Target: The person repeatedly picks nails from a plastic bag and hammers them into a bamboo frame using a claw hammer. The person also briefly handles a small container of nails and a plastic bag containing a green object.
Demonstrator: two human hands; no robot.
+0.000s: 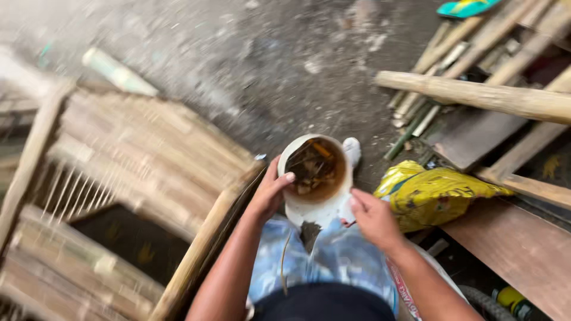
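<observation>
both hands hold a white bucket (pixel 315 178) over the lap: left hand (pixel 270 193) clamped on its rim, right hand (pixel 375 219) against its side, grip unclear. seemingly mid-carry; next it needs level support. the murky brown contents, yellow bag (pixel 434 193) and bamboo frame (pixel 119 196) blur.

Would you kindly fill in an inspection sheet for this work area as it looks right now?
Surface: grey dirt ground, dusty, blurred.
Job's things: white bucket with brown water and debris inside, held at the person's lap.
Clutter: yellow bag beside the bucket; bamboo poles and a wooden board on the right; pale tube on the ground.
Hands: left hand grips the bucket's rim, thumb over the edge; right hand holds its other side.
Cables: nothing seen.
Surroundings: slatted bamboo cage at the left; turquoise sandal at the top.
</observation>
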